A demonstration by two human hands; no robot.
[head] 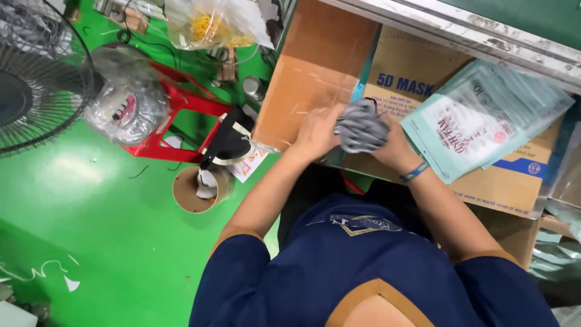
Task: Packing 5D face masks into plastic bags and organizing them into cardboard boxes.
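Holding a small bundle of grey masks (361, 126) between both hands, over the cardboard box (417, 72) in front of me. My left hand (316, 130) is curled against the left side of the bundle, fingers closed on the fabric. My right hand (394, 145) sits at the bundle's right and lower side; most of its fingers are hidden behind the fabric, so I cannot tell exactly how they grip, only that the hand is pressed to the bundle. A blue band (414, 172) circles the right wrist.

A stack of pale teal packets (484, 118) lies fanned across the top of the box, just right of my right hand, its lower corner near the wrist. A clear plastic sleeve (315, 91), hard to make out, seems to lie over the brown box flap by my left hand.

Floor: green. To my left, a red stool (181, 112) carries a clear plastic bag (124, 100). A cardboard tube (196, 191) stands open-ended near the stool, with a black object just above it. A fan grille (36, 79) occupies the far left edge.
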